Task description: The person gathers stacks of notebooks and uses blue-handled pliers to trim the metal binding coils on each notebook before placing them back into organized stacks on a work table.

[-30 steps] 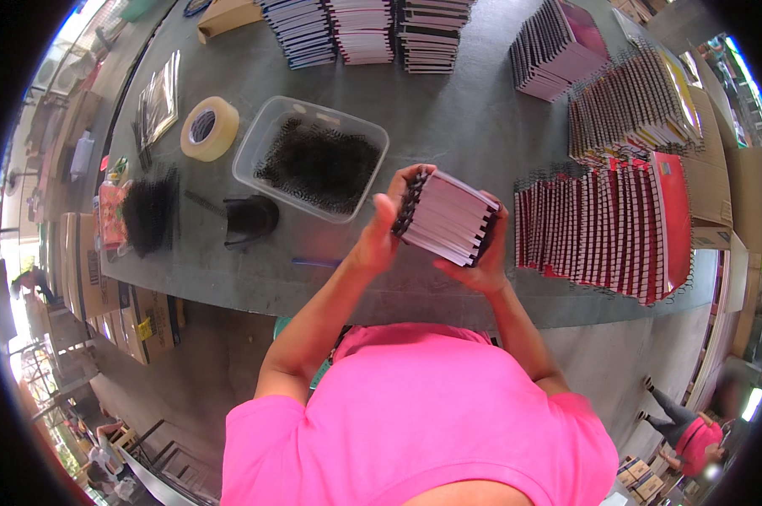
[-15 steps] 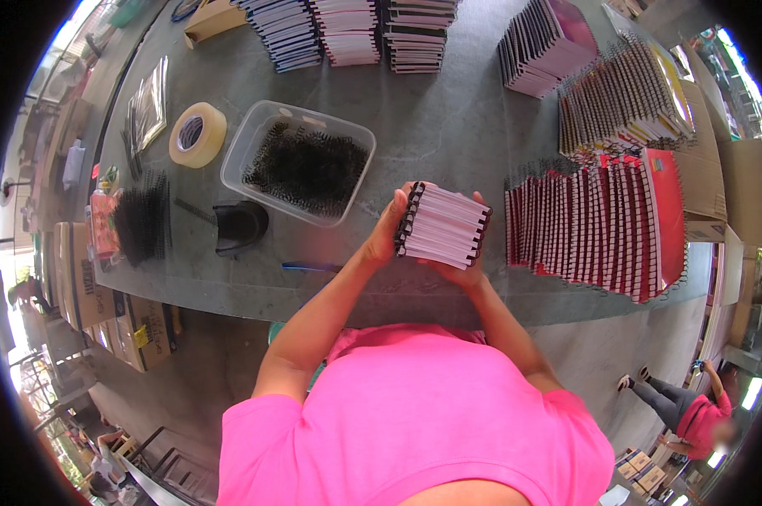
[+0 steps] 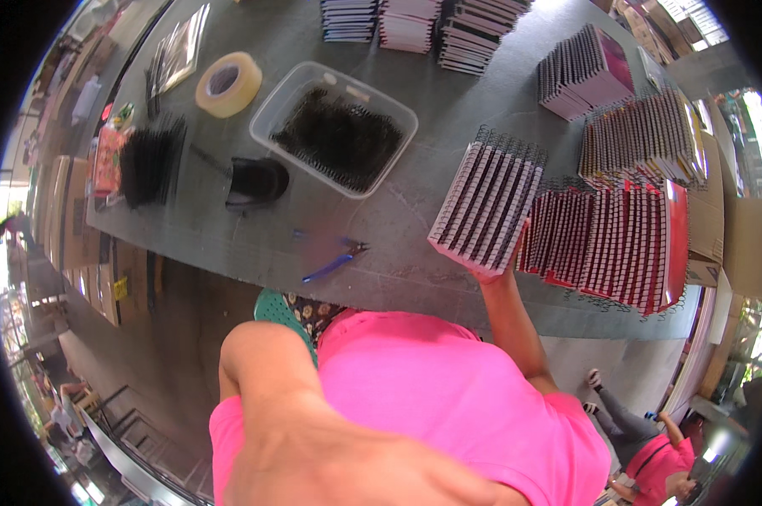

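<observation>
Raised close to the camera, my left hand is blurred at the lower edge, and its fingers cannot be made out. My right hand grips the near end of a stack of spiral notebooks, black coils facing up and white page edges between them. This stack stands against the left side of a row of red-covered spiral notebooks. Part of my right hand is hidden behind the stack. Blue-handled pliers lie on the table to the left of the stack.
A clear plastic tub holds black coils. Left of it are a tape roll, a black curved holder and a bunch of black coils. More notebook stacks stand at the back. Another person is at far right.
The notebook stack has moved from in front of me to the right, beside the red notebooks, and turned coils up. My left hand has let go of it and risen toward the camera.
</observation>
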Motion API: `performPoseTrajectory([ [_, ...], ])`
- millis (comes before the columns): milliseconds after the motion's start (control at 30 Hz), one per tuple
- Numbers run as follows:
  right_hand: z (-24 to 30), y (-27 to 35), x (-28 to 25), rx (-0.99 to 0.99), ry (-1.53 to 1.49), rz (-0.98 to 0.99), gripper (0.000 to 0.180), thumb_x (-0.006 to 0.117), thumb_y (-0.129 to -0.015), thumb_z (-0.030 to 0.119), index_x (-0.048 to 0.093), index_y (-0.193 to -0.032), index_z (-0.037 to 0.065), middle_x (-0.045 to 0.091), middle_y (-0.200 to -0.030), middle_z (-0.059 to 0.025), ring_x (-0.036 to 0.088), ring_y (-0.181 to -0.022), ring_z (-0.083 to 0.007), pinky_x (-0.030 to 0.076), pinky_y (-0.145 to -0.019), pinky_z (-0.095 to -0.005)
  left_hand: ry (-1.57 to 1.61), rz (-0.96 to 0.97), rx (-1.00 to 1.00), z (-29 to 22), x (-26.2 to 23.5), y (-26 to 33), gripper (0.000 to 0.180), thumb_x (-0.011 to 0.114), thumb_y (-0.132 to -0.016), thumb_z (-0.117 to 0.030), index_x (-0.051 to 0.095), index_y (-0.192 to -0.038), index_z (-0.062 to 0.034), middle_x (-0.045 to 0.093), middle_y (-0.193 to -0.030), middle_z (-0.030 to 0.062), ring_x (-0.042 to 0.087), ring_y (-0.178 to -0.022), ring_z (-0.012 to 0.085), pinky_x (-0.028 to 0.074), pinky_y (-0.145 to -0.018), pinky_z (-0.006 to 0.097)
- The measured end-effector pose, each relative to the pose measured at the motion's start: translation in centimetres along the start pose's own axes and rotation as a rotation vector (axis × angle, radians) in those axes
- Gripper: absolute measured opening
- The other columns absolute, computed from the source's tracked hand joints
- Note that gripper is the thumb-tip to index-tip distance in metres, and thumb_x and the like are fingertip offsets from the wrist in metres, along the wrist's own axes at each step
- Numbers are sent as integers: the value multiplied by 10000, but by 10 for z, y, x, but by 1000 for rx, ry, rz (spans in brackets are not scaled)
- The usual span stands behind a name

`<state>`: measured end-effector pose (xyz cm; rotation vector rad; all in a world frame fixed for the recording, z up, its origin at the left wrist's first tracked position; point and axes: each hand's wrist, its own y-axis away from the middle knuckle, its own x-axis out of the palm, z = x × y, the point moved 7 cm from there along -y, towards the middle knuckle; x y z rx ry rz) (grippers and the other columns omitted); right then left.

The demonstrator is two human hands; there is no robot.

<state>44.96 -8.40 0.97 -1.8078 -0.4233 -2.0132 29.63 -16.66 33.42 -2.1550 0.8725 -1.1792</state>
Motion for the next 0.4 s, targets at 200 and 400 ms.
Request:
performPoseTrajectory([
  [200, -17, 2, -22, 66, -55, -7, 641, 571, -820, 423, 349, -1357, 153, 338, -1407, -47, 313, -1294, -260, 188, -1093, -447, 85, -72, 79, -13, -2, 15, 59, 435, -773, -30, 464, -755, -79, 412, -548, 63, 311, -387, 165, 305, -429, 344],
  [400, -23, 0, 6, 38, -16, 0, 698, 605, -802, 440, 362, -1322, 43, 443, -1311, -148, 441, -1197, -314, 358, -990, -512, 113, -36, 95, -24, 4, 21, 99, 444, -755, -9, 431, -752, -107, 354, -446, 49, 245, -291, 149, 257, -357, 350],
])
